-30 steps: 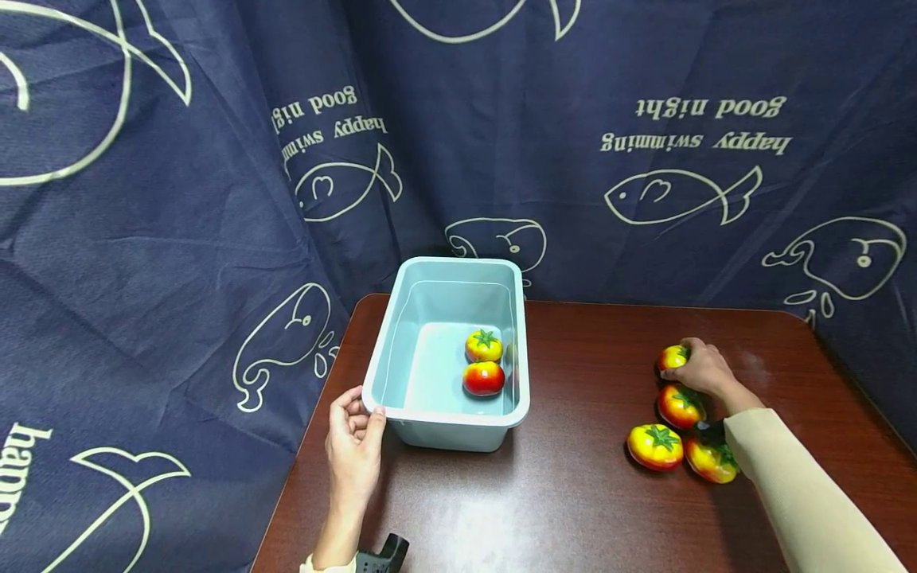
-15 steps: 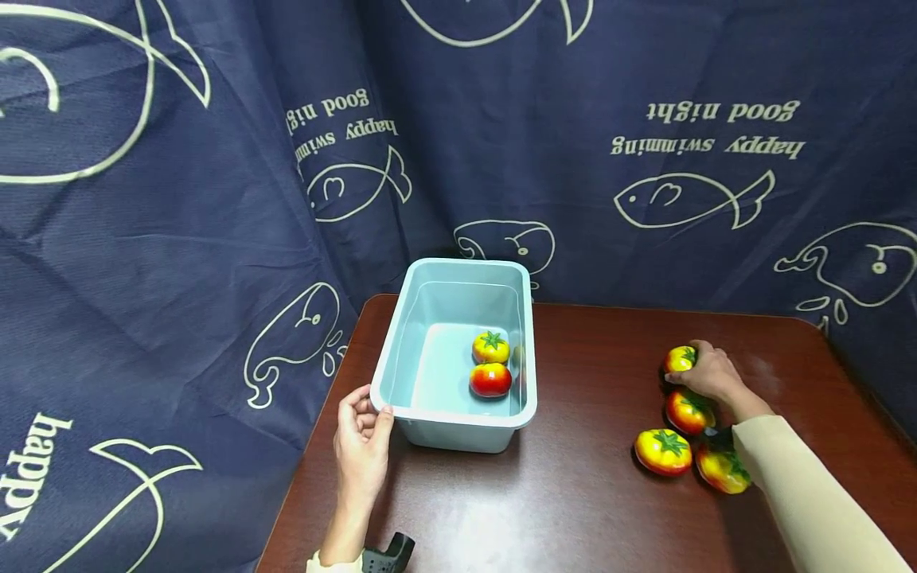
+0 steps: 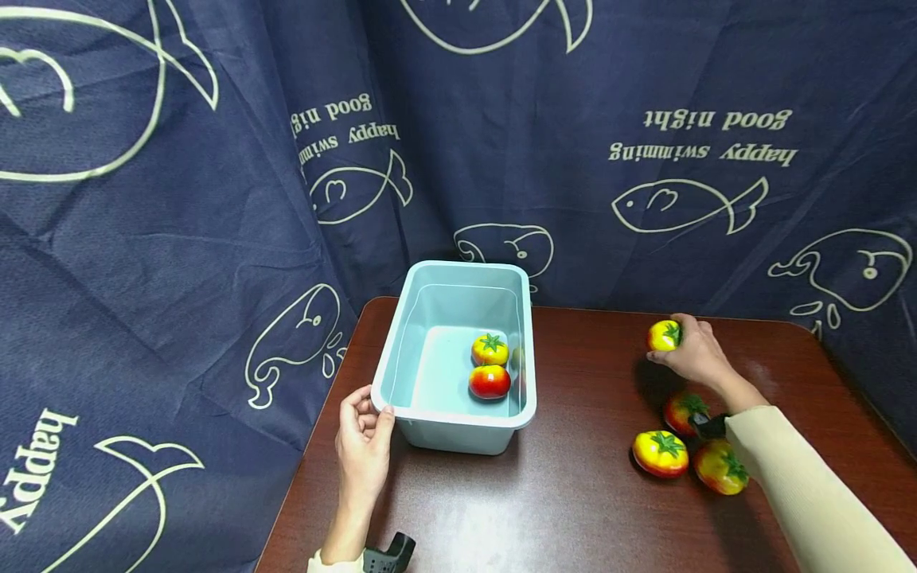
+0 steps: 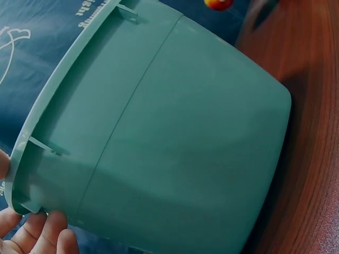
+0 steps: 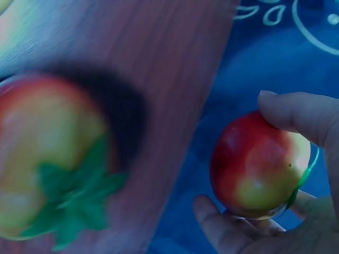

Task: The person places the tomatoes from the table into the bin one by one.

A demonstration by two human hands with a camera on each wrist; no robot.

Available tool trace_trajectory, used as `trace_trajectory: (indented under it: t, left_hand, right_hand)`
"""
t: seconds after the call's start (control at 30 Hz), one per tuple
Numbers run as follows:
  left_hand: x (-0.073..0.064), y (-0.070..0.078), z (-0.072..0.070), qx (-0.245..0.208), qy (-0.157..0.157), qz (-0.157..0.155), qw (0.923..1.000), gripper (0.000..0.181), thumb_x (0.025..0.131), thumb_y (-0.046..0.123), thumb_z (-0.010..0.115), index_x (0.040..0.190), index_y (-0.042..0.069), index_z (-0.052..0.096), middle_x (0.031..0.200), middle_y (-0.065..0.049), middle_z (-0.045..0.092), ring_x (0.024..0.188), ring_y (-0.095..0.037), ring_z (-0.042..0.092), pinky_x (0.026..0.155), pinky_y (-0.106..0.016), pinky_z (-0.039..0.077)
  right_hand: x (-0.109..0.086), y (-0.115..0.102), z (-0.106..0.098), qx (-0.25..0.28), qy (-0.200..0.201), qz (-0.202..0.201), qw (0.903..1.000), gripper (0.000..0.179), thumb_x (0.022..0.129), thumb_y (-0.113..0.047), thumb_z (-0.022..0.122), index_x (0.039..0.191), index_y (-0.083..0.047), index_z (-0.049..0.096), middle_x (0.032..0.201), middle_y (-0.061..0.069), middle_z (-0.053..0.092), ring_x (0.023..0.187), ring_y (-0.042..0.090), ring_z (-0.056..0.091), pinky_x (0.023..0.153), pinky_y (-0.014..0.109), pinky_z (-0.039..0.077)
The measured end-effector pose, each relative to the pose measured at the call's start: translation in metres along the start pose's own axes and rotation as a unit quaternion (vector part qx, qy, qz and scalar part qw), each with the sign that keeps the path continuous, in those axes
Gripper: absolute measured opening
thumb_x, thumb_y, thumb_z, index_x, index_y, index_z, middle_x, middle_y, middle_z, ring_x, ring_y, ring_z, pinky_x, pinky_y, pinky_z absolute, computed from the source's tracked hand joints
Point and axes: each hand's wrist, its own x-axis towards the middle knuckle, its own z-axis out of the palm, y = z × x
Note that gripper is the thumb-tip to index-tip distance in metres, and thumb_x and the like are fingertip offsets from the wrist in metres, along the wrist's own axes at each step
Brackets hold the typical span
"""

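Observation:
My left hand [image 3: 364,450] grips the near left corner of a light blue plastic bin [image 3: 458,417], thumb on the rim and fingers beneath it. In the left wrist view the bin's outer wall [image 4: 180,127] fills most of the picture. Inside the bin lie a yellow tomato with a green leafy top [image 3: 490,350] and a redder tomato [image 3: 490,383]. Over at the right, my right hand [image 3: 698,352] holds a red-yellow tomato [image 3: 664,336] above the table, its shadow below. The right wrist view shows thumb and fingers around this tomato [image 5: 254,164].
Three more tomatoes rest on the brown table [image 3: 573,493] by the right forearm: a yellow one [image 3: 660,454], a partly covered red one [image 3: 680,412] and another [image 3: 719,468]. A dark blue curtain [image 3: 501,143] with fish drawings hangs behind and at the left.
My right hand has lifted the farthest tomato off the table, away from the others. The left hand keeps its hold on the bin. The head view has shifted slightly.

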Motion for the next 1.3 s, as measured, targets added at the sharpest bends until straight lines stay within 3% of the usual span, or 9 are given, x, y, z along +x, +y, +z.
trace_trajectory:
  t: [0.43,0.67,0.93,1.07,1.3]
  left_hand:
    - [0.001,0.002,-0.001,0.010,0.001,-0.003,0.9999,0.041,0.086,-0.008,0.063,0.125,-0.010,0.051,0.093,-0.017,0.060,0.068,-0.007,0.054,0.057,-0.015,0.044]
    - [0.000,0.003,-0.003,0.018,0.000,-0.004,0.9998,0.041,0.085,-0.008,0.063,0.124,-0.010,0.051,0.093,-0.017,0.059,0.067,-0.006,0.055,0.058,-0.015,0.044]
    - [0.006,-0.034,0.004,0.014,0.004,0.000,0.9999,0.044,0.086,-0.004,0.067,0.127,0.000,0.053,0.097,-0.014,0.060,0.068,-0.008,0.056,0.058,-0.016,0.045]
    - [0.008,-0.038,0.005,0.007,-0.006,0.016,0.9998,0.043,0.086,0.000,0.069,0.126,0.003,0.054,0.098,-0.012,0.060,0.069,-0.009,0.057,0.059,-0.018,0.047]
    - [0.007,-0.039,-0.002,0.011,0.008,0.022,0.9997,0.043,0.085,0.000,0.068,0.126,0.003,0.054,0.097,-0.011,0.059,0.068,-0.010,0.057,0.057,-0.019,0.047]
  right_hand:
    - [0.008,-0.074,-0.008,0.039,0.054,-0.105,0.9922,0.083,0.074,-0.016,0.081,0.139,0.006,0.035,0.125,0.034,0.038,0.106,0.044,0.041,0.081,0.054,0.041]
    - [0.007,-0.103,-0.007,0.045,0.041,-0.128,0.9899,0.084,0.074,-0.018,0.083,0.141,0.003,0.036,0.129,0.032,0.039,0.105,0.043,0.045,0.082,0.052,0.041]
    - [0.008,-0.130,-0.009,0.046,0.039,-0.153,0.9864,0.083,0.075,-0.018,0.082,0.142,0.002,0.037,0.128,0.030,0.042,0.104,0.041,0.046,0.082,0.052,0.041]
    - [0.010,-0.142,-0.009,0.047,0.042,-0.158,0.9854,0.084,0.074,-0.018,0.082,0.143,0.001,0.036,0.129,0.029,0.042,0.103,0.041,0.047,0.082,0.051,0.042]
    - [0.017,-0.173,-0.003,0.059,0.025,-0.173,0.9829,0.085,0.076,-0.020,0.082,0.143,0.001,0.035,0.131,0.027,0.042,0.106,0.039,0.045,0.086,0.052,0.043]
